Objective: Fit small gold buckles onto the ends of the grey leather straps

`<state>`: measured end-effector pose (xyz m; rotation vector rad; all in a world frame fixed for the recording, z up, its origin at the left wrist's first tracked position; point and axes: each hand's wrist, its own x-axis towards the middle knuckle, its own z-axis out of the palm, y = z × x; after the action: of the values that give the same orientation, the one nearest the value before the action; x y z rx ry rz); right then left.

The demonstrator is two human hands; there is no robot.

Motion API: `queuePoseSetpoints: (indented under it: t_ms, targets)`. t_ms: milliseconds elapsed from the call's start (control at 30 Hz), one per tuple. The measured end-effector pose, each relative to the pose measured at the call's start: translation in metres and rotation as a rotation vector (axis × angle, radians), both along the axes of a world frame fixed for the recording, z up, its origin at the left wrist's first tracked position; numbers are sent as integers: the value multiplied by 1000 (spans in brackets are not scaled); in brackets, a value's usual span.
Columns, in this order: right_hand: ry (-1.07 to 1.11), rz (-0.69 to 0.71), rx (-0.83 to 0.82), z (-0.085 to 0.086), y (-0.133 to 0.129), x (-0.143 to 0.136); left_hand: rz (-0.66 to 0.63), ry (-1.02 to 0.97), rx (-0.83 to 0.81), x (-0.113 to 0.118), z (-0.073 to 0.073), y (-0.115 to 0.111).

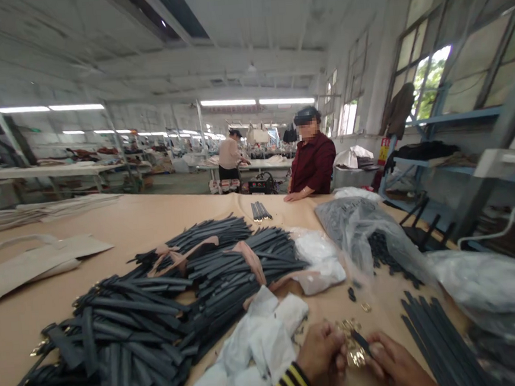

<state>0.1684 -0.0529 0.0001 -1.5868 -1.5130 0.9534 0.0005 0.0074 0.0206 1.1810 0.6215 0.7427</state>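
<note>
From my end I see a broad tan tabletop (122,227). On its left I have a loose heap of flat black strips (131,345), then black bundles bound with pinkish cloth bands (220,279). Nearer me lie a crumpled white wrapping (260,335) and small shiny gold metal fittings (356,359); rightward, long black strips in a row (448,344).

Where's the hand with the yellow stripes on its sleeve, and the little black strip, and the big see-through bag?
Left hand (320,353): head view, on the back of the hand.
Black strip (361,342): head view, middle of its visible length.
See-through bag (362,227): head view, on its crinkled side.
</note>
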Motion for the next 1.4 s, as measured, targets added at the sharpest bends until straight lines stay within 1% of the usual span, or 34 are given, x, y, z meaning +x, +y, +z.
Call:
queuePoseSetpoints:
  t_ms: [33, 67, 100, 167, 267, 367, 533, 633, 733, 833, 933, 1067, 1167, 1233, 1333, 1400]
  targets:
    - [61, 69, -26, 2, -2, -2, 5, -38, -59, 12, -14, -6]
    - [108, 123, -48, 4, -4, -4, 14, -63, -100, 18, -24, -9]
    - [146, 146, -59, 6, -5, -5, -1, -88, -135, 21, -31, -11]
    - [220, 163, -103, 9, -6, -4, -49, -103, -174, 19, -36, -9]
    - [323, 163, -158, 10, -5, 2, -61, -99, -200, 13, -31, -2]
    - [360, 189, -187, 10, -7, 7, -77, -95, -203, 12, -26, -2]
    - [355, 284, -214, 13, -9, 4, -126, -47, -166, 14, -28, -7]
    - [352, 248, -193, 13, -9, 3, -134, -56, -177, 14, -26, -9]
    - [397, 153, -175, 12, -8, 8, -88, -99, -245, 14, -21, -9]
    - [403, 92, -157, 11, -7, 9, -90, -94, -270, 13, -18, -9]
    - [374, 122, -152, 10, -6, 5, -90, -47, -238, 13, -20, -8]
    - [369, 144, -161, 11, -6, -1, -60, 31, -118, 14, -26, -8]
    - [401, 165, -170, 11, -6, 1, -78, 32, -77, 15, -27, -9]
    - [433, 198, -179, 11, -7, 3, -131, -39, -139, 15, -26, -10]
    - [489, 254, -189, 12, -8, 3, -256, -194, -336, 14, -22, -12]
    - [505, 267, -177, 13, -9, 1, -328, -243, -438, 13, -20, -14]
